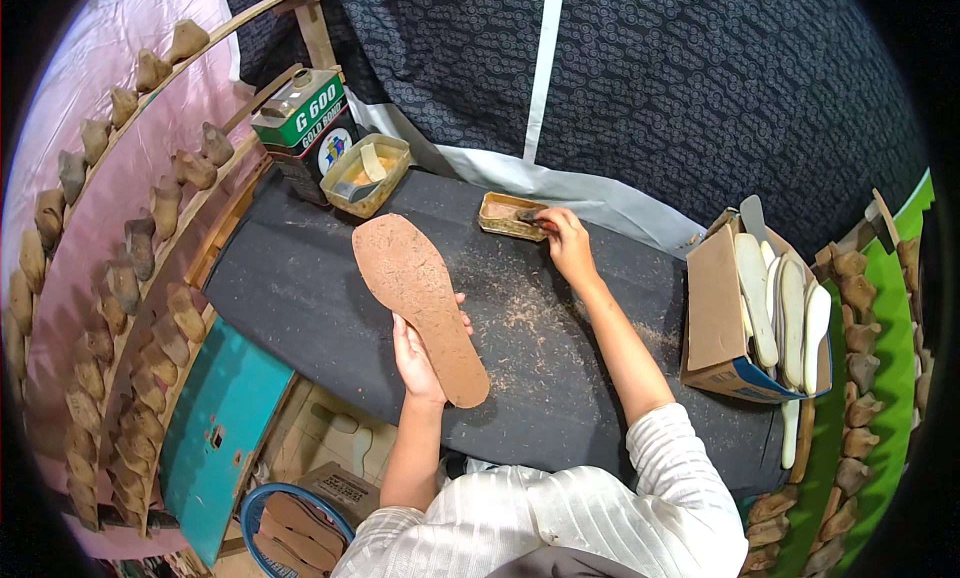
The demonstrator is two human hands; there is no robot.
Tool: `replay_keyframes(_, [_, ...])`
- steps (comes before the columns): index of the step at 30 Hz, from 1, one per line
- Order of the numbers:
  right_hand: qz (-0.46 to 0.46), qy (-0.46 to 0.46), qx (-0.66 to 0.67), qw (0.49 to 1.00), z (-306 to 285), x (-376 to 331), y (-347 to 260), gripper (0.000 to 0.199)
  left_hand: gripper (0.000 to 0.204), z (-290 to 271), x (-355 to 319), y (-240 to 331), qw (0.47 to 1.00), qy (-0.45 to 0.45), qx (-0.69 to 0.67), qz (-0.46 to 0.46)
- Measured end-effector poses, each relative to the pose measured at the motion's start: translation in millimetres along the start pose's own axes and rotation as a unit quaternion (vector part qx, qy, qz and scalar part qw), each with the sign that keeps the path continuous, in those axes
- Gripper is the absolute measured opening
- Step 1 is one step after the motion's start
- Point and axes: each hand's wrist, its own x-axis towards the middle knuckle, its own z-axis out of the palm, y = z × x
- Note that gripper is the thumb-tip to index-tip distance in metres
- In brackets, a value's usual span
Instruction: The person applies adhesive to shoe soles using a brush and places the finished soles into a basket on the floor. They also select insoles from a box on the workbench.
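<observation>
I hold the brown insole (420, 303) flat on my left hand (415, 363) above the table (300, 298) — its face looks bare — while my right hand (565, 240) dips a brush into the small tray (505, 216) beyond the insole, so gluing seems barely begun.

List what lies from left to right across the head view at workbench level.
Racks of shoe lasts → adhesive can → plastic tub → brown sole in the left hand → small tray → right hand dipping a brush → cardboard box of white insoles.
</observation>
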Motion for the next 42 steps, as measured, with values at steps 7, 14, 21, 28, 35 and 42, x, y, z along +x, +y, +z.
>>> replay_keyframes(7, [0.083, -0.060, 0.040, 0.994, -12.9, -16.9, -8.4, 0.033, 0.056, 3.0, 1.4, -4.5, 1.000, -0.008, -0.008, -0.011])
replay_keyframes(14, [0.012, -0.032, -0.102, 0.994, -46.1, -31.3, -52.3, 0.048, 0.059, 11.0, -2.2, -12.6, 0.997, -0.044, 0.030, -0.055])
replay_keyframes(21, [0.015, 0.046, 0.030, 0.998, -76.5, -58.4, -138.5, 0.025, 0.062, 17.8, -13.2, -20.0, 0.993, -0.046, 0.067, -0.087])
replay_keyframes(28, [0.302, -0.148, 0.428, 0.838, -51.2, -84.9, -158.2, 0.035, 0.047, 27.0, -33.7, -26.6, 0.980, 0.024, 0.187, -0.062])
replay_keyframes(35, [0.331, -0.155, 0.428, 0.827, -42.0, -94.6, -165.3, 0.038, 0.048, 15.3, -48.7, -5.9, 0.955, 0.069, 0.275, -0.084])
replay_keyframes(42, [0.346, -0.179, 0.441, 0.809, -28.5, -108.0, -191.0, 0.034, 0.051, 11.4, -83.2, 17.5, 0.938, 0.078, 0.334, -0.051])
